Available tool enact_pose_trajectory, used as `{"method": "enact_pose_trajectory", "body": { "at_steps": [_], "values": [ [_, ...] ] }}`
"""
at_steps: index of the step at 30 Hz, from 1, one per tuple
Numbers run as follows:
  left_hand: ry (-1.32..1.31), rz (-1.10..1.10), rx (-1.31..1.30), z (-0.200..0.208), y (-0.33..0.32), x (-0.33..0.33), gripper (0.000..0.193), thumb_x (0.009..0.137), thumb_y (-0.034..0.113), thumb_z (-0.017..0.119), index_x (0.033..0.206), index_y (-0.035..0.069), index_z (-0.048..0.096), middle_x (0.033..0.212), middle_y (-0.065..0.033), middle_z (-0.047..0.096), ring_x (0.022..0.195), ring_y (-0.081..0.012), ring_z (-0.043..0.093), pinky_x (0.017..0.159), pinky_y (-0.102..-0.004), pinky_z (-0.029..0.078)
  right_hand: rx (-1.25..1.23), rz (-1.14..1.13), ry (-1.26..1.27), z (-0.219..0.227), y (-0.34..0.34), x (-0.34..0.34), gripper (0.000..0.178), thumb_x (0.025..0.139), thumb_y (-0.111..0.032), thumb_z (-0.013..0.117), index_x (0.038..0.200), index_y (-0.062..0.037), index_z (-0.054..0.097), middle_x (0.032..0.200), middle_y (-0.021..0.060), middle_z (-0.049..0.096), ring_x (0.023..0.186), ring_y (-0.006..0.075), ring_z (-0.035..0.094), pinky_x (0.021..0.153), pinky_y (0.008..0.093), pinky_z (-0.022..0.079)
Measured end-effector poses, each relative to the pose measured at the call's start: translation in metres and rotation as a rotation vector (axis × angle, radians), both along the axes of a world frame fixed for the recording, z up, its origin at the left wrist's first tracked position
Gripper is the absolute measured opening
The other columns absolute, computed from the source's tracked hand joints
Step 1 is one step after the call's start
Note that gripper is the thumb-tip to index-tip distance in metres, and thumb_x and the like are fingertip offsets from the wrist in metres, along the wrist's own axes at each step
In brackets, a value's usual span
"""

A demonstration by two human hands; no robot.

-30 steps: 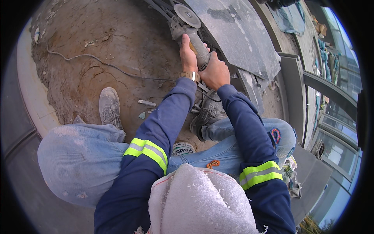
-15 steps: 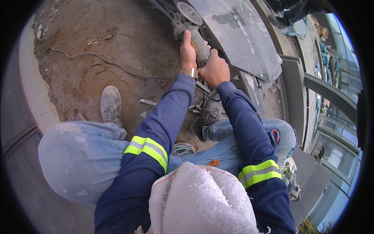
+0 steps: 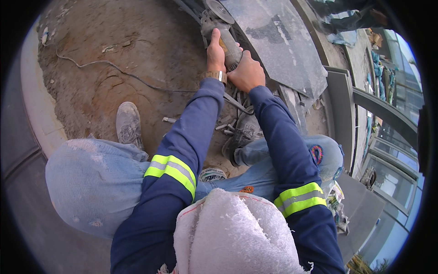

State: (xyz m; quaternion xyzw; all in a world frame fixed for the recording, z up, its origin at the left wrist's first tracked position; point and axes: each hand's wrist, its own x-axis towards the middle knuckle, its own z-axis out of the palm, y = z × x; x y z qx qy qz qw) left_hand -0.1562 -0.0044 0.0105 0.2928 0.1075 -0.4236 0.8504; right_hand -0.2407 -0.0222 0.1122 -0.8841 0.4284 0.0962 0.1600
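A dusty grey angle grinder (image 3: 232, 49) is gripped in both hands, its round disc (image 3: 220, 11) at the far end beside the edge of a grey stone slab (image 3: 285, 50). My left hand (image 3: 216, 54) is closed around the grinder's left side, thumb pointing up along the body. My right hand (image 3: 247, 72) wraps the rear end of the grinder, close against the left. Most of the left fingers are hidden beneath the tool. Whether the disc touches the slab cannot be made out.
A cable (image 3: 114, 67) runs across the dirt ground on the left. Narrow offcut strips (image 3: 224, 124) lie near my right shoe (image 3: 247, 130). Another person's legs (image 3: 351, 18) are at the far right. Grey panels (image 3: 341, 109) stand right of the slab.
Both hands and the grinder have shifted slightly left and away from me. My grip is unchanged. The other person's legs have moved at the upper right.
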Motion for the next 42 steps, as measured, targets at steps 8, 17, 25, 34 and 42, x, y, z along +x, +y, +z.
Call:
{"method": "enact_pose_trajectory", "body": {
  "at_steps": [8, 17, 25, 34, 42],
  "values": [
    [0.017, -0.011, -0.037, -0.002, 0.0, 0.006, 0.063, 0.097, 0.062, 0.048, 0.103, 0.001, 0.061, 0.086, -0.0192, 0.067, 0.074, -0.0312, 0.068, 0.07, -0.0437, 0.059, -0.008, 0.004, 0.009, -0.005, -0.004, 0.006, 0.058, 0.072, -0.028, 0.076, 0.116, 0.0031, 0.053, 0.102, 0.0293, 0.07, 0.098, 0.0446, 0.069, 0.089, 0.0481, 0.055],
    [0.044, -0.017, -0.05, -0.004, -0.002, 0.008, 0.064, 0.096, 0.063, 0.049, 0.103, 0.0, 0.06, 0.085, -0.0197, 0.067, 0.074, -0.0325, 0.068, 0.07, -0.0449, 0.059, -0.01, 0.015, -0.008, -0.006, -0.005, 0.003, 0.059, 0.072, -0.029, 0.075, 0.117, 0.0033, 0.054, 0.103, 0.0294, 0.07, 0.098, 0.0441, 0.069, 0.089, 0.048, 0.055],
    [0.02, -0.001, -0.041, -0.008, -0.003, 0.0, 0.067, 0.095, 0.065, 0.049, 0.102, -0.001, 0.06, 0.085, -0.0204, 0.066, 0.073, -0.0323, 0.068, 0.069, -0.045, 0.059, -0.016, 0.022, 0.0, -0.006, -0.006, -0.003, 0.064, 0.072, -0.032, 0.077, 0.12, 0.0019, 0.054, 0.102, 0.0283, 0.07, 0.098, 0.043, 0.069, 0.089, 0.0474, 0.055],
    [0.011, 0.003, -0.01, -0.004, -0.003, -0.007, 0.069, 0.095, 0.066, 0.047, 0.104, -0.001, 0.061, 0.088, -0.0202, 0.066, 0.073, -0.032, 0.067, 0.069, -0.0447, 0.058, -0.011, 0.035, -0.012, -0.013, -0.01, -0.011, 0.073, 0.069, -0.044, 0.081, 0.116, 0.0044, 0.051, 0.101, 0.0314, 0.069, 0.097, 0.0452, 0.069, 0.088, 0.0489, 0.054],
    [0.043, -0.01, -0.042, -0.006, -0.003, 0.0, 0.066, 0.096, 0.064, 0.048, 0.104, -0.001, 0.061, 0.088, -0.0202, 0.067, 0.074, -0.0321, 0.067, 0.069, -0.0441, 0.058, -0.001, 0.033, -0.011, -0.01, -0.007, -0.005, 0.067, 0.071, -0.034, 0.078, 0.12, 0.0028, 0.052, 0.104, 0.0289, 0.07, 0.099, 0.0431, 0.069, 0.09, 0.0474, 0.054]
  ]
}}
